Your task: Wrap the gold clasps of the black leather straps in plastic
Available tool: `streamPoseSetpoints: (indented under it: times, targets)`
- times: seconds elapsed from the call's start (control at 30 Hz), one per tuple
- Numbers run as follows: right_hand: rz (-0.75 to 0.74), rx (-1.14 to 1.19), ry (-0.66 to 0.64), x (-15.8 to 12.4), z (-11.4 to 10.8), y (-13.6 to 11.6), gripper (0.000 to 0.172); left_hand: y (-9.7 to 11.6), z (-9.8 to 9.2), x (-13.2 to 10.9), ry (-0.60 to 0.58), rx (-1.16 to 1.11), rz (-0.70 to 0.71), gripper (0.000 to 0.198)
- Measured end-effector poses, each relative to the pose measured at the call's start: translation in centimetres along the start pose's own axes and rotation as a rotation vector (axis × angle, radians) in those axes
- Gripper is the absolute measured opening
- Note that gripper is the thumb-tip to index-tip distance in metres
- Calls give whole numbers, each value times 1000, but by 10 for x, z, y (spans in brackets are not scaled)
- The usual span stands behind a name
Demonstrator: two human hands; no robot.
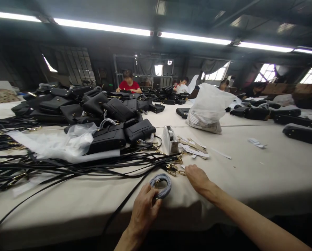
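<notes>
My left hand [145, 204] is closed on the edge of a coiled strap [167, 188], wound into a ring in greyish wrapping, with a gold clasp showing inside. At the table's front, my right hand [197, 177] has its fingers curled together beside the gold clasps [172, 169] of the black straps. Whatever its fingertips pinch, if anything, is hidden. Many loose black straps [93, 168] run leftward from there across the table. A tape dispenser [171, 140] stands just beyond my hands, beside a scatter of paper strips [194, 148].
Black handbags [118, 109] are heaped at the left, with crumpled clear plastic [77, 141] in front. A full white plastic bag [209, 108] stands behind the dispenser. More black bags [305, 134] lie at the right. A person in red [129, 85] sits across the table [250, 174].
</notes>
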State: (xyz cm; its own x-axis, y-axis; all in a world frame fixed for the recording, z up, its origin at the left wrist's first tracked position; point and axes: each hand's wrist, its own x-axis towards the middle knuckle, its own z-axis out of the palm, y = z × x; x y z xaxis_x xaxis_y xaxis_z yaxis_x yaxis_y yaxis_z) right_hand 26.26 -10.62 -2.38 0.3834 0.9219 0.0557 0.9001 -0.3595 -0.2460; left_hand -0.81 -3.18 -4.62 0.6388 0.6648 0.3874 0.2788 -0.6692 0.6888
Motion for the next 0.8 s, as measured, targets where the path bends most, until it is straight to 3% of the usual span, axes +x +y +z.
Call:
streamPoseSetpoints:
  times: [0.07,0.2,0.3,0.37,0.47,0.57,0.7,0.8]
  targets:
    - [42,73,30,-5,-11,1,18,1,-8,-2,21,-180,-150,8]
    - [63,339,18,-30,-31,-6,28,3,-21,-11,22,-764,-486,29]
    - [69,679,-139,-53,-32,-38,37,10,-23,-18,49,-1186,-635,36]
    - [73,840,-229,-63,-30,-65,29,18,-24,-23,48,-1300,-674,36]
    - [51,883,-237,-67,-30,-100,19,29,-27,-27,27,-1279,-627,33]
    - [10,990,-238,-66,-33,-119,20,35,-31,-29,-7,-1071,-500,31]
    - [-45,1301,-420,-68,-33,-123,19,39,-39,-32,-60,-770,-386,27]
    - [-31,1439,-560,-71,-19,-116,28,39,-42,-30,-47,-530,-338,23]
